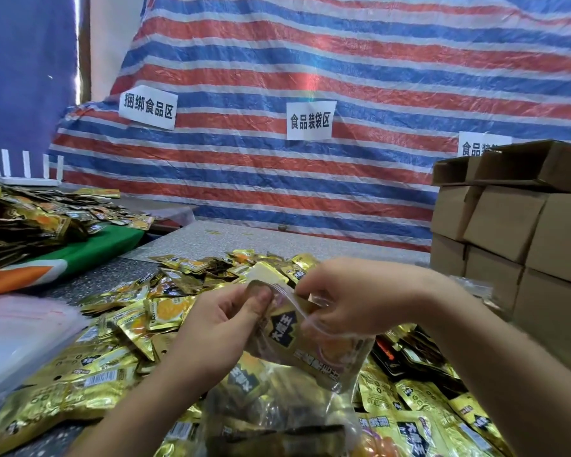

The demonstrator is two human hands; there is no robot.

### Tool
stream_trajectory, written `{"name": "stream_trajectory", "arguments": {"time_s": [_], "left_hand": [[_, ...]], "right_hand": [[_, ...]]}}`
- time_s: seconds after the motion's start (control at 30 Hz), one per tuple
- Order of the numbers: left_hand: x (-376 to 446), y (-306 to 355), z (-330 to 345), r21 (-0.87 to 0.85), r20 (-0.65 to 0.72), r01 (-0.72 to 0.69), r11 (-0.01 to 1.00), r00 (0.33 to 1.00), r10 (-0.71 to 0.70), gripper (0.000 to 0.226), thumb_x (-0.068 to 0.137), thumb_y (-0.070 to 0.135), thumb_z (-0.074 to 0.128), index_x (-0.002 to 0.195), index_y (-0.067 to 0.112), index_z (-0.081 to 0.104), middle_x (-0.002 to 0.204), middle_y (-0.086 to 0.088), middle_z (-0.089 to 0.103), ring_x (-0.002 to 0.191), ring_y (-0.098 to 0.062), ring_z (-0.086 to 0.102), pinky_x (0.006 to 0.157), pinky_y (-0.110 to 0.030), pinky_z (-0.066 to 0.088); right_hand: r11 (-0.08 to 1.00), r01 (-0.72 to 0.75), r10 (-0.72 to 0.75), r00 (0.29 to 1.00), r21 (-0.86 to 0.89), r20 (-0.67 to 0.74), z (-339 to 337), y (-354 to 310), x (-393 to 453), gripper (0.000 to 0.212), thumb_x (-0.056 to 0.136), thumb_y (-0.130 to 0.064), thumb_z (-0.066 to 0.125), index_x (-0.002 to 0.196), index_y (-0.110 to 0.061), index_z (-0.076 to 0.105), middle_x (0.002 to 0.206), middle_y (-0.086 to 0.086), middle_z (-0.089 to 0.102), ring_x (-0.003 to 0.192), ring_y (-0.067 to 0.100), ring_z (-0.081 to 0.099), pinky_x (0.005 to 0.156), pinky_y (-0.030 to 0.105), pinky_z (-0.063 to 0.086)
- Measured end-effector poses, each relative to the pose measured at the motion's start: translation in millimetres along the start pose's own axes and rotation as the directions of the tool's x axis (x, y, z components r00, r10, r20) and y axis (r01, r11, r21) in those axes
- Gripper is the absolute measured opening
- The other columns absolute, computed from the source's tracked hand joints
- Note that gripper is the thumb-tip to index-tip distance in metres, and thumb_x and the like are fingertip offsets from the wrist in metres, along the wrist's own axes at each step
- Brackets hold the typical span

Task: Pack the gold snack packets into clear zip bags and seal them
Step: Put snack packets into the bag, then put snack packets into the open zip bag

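A clear zip bag [314, 344] with gold snack packets inside is held up over the table. My left hand [218, 328] pinches its top left corner with thumb and fingers. My right hand [346, 296] pinches the zip strip at the top right. Loose gold snack packets [129, 328] lie heaped across the table under and around both hands. Another clear bag with packets [277, 413] lies below the held one.
A stack of empty clear zip bags [20, 334] lies at the left. Cardboard boxes [515, 225] are stacked at the right. A second heap of packets [37, 219] sits on a green and orange cloth [89, 252] at the far left. A striped tarp [310, 77] hangs behind.
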State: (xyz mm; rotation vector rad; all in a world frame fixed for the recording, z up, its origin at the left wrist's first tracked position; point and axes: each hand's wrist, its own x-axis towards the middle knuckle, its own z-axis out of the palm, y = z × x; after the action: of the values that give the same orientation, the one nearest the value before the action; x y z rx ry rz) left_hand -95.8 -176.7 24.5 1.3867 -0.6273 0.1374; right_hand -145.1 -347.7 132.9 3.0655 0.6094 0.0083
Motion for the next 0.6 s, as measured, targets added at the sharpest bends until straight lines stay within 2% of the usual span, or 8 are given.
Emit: {"name": "stream_trajectory", "arguments": {"time_s": [0.1, 0.23, 0.33, 0.4, 0.43, 0.5, 0.6], "left_hand": [[0.7, 1.1, -0.3, -0.020, -0.059, 0.002, 1.000, 0.998, -0.003, 0.026, 0.081, 0.040, 0.057, 0.079, 0.024, 0.077, 0.069, -0.010, 0.073, 0.056, -0.020, 0.070, 0.045, -0.026, 0.053], [3.3, 1.5, -0.9, 0.006, -0.083, -0.040, 0.999, 0.996, 0.040, 0.027, 0.084, 0.040, 0.053, 0.079, 0.028, 0.077, 0.082, -0.006, 0.076, 0.064, -0.018, 0.072, 0.049, -0.021, 0.052], [4.1, 1.8, -1.5, -0.025, -0.076, -0.030, 0.999, 0.997, 0.028, 0.029, 0.087, 0.040, 0.050, 0.082, 0.026, 0.076, 0.087, -0.005, 0.076, 0.067, -0.024, 0.074, 0.051, -0.021, 0.053], [4.5, 0.1, -1.7, -0.035, -0.078, -0.016, 0.999, 0.997, 0.013, 0.030, 0.087, 0.043, 0.050, 0.083, 0.027, 0.075, 0.087, -0.007, 0.076, 0.069, -0.026, 0.074, 0.052, -0.022, 0.054], [4.8, -0.8, -1.9, -0.042, -0.079, 0.002, 0.999, 0.997, -0.006, 0.031, 0.085, 0.046, 0.050, 0.083, 0.027, 0.075, 0.087, -0.008, 0.076, 0.069, -0.027, 0.074, 0.052, -0.023, 0.055], [6.1, -2.4, -3.0, -0.049, -0.066, 0.073, 0.996, 0.995, -0.076, 0.038, 0.079, 0.056, 0.051, 0.087, 0.026, 0.073, 0.087, -0.009, 0.076, 0.070, -0.028, 0.074, 0.052, -0.026, 0.056], [9.3, -6.6, -8.7, 0.052, 0.006, 0.227, 0.972, 0.974, -0.228, 0.060, 0.068, 0.066, 0.055, 0.101, 0.018, 0.068, 0.088, -0.006, 0.077, 0.074, -0.027, 0.075, 0.055, -0.029, 0.057]], "right_hand": [[0.998, -0.013, 0.021, 0.991, 0.057, -0.135, 2.1, 1.4, 1.6, 0.002, 0.092, -0.035, 0.066, 0.091, -0.033, 0.067, 0.080, -0.016, 0.059, 0.067, -0.006, 0.054, 0.048, 0.008, 0.039], [0.991, 0.015, 0.021, 0.963, 0.130, -0.270, 5.1, 4.6, 1.2, 0.013, 0.095, -0.030, 0.064, 0.088, -0.023, 0.072, 0.079, -0.011, 0.065, 0.068, -0.001, 0.056, 0.058, 0.014, 0.042], [0.971, 0.053, 0.019, 0.955, 0.235, -0.296, 6.1, 5.1, 0.1, 0.038, 0.097, -0.049, 0.051, 0.079, -0.020, 0.068, 0.061, -0.008, 0.055, 0.048, 0.003, 0.044, 0.047, 0.018, 0.035], [0.966, 0.072, 0.003, 0.958, 0.248, -0.287, 6.4, 5.5, -2.5, 0.049, 0.088, -0.063, 0.049, 0.080, -0.018, 0.068, 0.062, -0.010, 0.054, 0.051, 0.004, 0.046, 0.048, 0.019, 0.036], [0.975, 0.073, -0.010, 0.958, 0.211, -0.286, 7.1, 6.9, -3.8, 0.046, 0.084, -0.065, 0.054, 0.083, -0.021, 0.068, 0.067, -0.013, 0.056, 0.059, 0.001, 0.051, 0.053, 0.016, 0.040], [0.986, 0.056, -0.006, 0.953, 0.157, -0.302, 9.7, 11.4, -4.4, 0.030, 0.085, -0.056, 0.065, 0.088, -0.026, 0.069, 0.076, -0.015, 0.059, 0.076, -0.005, 0.054, 0.064, 0.012, 0.043], [0.986, 0.030, 0.032, 0.933, 0.165, -0.357, 15.6, 18.9, 1.4, 0.017, 0.093, -0.043, 0.062, 0.085, -0.028, 0.066, 0.078, -0.017, 0.060, 0.076, -0.005, 0.055, 0.059, 0.016, 0.041]]}}
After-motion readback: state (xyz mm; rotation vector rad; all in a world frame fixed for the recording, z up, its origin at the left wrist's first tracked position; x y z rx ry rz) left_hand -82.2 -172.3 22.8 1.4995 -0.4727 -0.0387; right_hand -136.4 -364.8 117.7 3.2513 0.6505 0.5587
